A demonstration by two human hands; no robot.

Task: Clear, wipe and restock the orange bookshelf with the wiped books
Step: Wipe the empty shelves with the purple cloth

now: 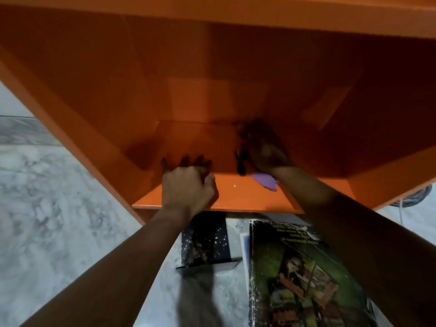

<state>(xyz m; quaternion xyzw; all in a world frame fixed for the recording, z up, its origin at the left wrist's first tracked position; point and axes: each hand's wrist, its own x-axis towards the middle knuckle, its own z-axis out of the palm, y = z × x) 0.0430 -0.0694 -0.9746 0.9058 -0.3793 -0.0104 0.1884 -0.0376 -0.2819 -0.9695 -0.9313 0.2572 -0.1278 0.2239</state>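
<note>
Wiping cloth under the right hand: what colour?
Purple cloth, head view, poking out beneath the right hand.

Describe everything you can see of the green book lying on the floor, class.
The green book lies flat on the pale marbled floor, just in front of the orange shelf. Its dark green cover looks glossy and worn, with whitish scuffs along the edges, a picture in reds and greens, and lines of print upside down to the camera. A pale sheet peeks from under its left edge. The right forearm crosses above its right side.
</note>
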